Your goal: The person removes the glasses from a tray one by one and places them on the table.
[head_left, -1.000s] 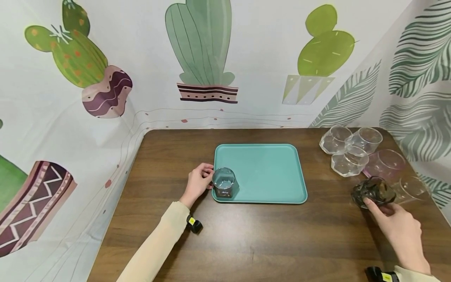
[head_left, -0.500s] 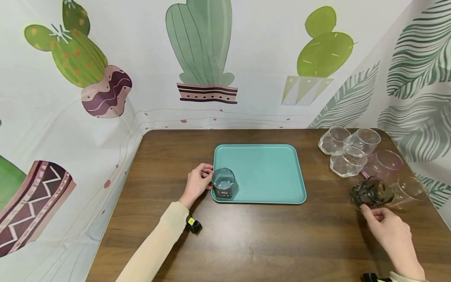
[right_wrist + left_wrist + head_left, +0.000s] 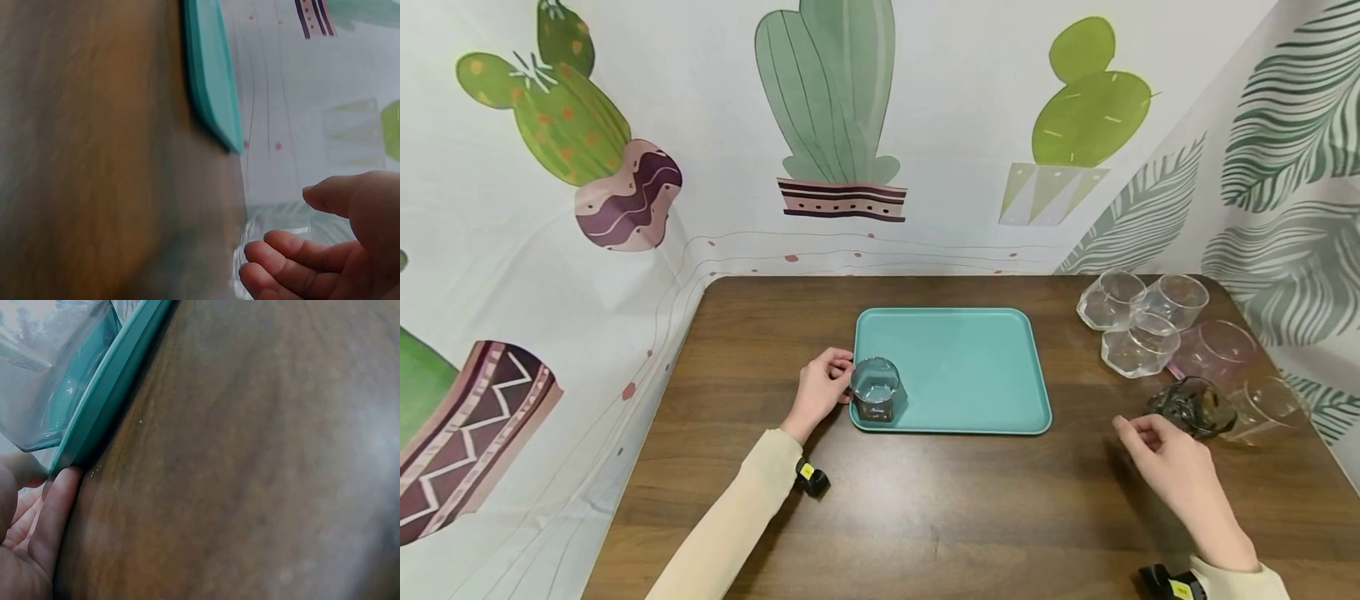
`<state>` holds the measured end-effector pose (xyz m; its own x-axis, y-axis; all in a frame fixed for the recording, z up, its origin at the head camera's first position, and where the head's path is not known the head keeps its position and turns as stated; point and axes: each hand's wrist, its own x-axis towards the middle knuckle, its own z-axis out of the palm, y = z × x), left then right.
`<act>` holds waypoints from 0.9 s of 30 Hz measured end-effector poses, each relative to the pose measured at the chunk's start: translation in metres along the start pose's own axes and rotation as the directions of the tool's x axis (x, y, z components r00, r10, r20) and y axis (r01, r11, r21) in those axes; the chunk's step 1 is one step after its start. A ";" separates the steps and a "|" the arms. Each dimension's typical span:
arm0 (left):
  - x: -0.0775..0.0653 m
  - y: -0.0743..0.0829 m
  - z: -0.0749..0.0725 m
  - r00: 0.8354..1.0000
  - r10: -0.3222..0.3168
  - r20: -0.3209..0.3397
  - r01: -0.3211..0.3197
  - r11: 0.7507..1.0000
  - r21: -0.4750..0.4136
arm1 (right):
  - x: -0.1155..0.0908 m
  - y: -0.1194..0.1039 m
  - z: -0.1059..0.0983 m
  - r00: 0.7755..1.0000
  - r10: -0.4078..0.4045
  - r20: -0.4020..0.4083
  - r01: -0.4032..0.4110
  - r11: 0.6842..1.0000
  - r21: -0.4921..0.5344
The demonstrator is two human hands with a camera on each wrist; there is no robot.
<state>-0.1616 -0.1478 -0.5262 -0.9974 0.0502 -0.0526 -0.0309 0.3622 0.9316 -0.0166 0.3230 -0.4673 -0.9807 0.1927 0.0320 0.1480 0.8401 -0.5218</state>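
Observation:
My left hand (image 3: 822, 390) pinches the left edge of a teal tray (image 3: 970, 371); in the left wrist view, the thumb lies over its rim (image 3: 106, 394) and a finger beneath. A grey-tinted drinking glass (image 3: 876, 390) stands upright in the tray's near left corner, close to that hand. Over the table to the right, my right hand (image 3: 1180, 475) holds nothing, its fingers loosely bent and the thumb apart from them. Just beyond it stands a dark, textured glass (image 3: 1193, 407), apart from the fingers.
Three clear glasses, one of them in front (image 3: 1138, 346), stand at the back right of the wooden table (image 3: 880, 517). A pinkish glass (image 3: 1216, 354) and a pale see-through glass (image 3: 1270, 408) sit near the right edge. A patterned cloth (image 3: 962, 125) hangs behind the table.
My right hand has let go of the dark glass and moved left, away from it, toward the tray. The left hand, the tray and the glass on it have stayed put.

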 end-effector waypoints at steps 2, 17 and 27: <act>0.000 0.000 0.000 1.000 0.002 0.001 -0.002 1.000 -0.004 | 0.003 -0.007 0.003 1.000 -0.024 -0.009 0.024 1.000 0.011; 0.000 0.000 0.001 1.000 0.001 -0.001 -0.001 1.000 0.011 | 0.026 -0.068 0.021 0.985 -0.172 -0.017 0.173 0.980 0.094; 0.000 -0.002 0.001 1.000 0.004 -0.004 -0.004 1.000 0.015 | 0.037 -0.105 0.038 0.961 -0.276 0.021 0.268 0.947 0.175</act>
<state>-0.1617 -0.1474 -0.5283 -0.9977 0.0476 -0.0476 -0.0262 0.3756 0.9264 -0.0735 0.2226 -0.4439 -0.9860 -0.0571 0.1564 -0.1447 0.7587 -0.6352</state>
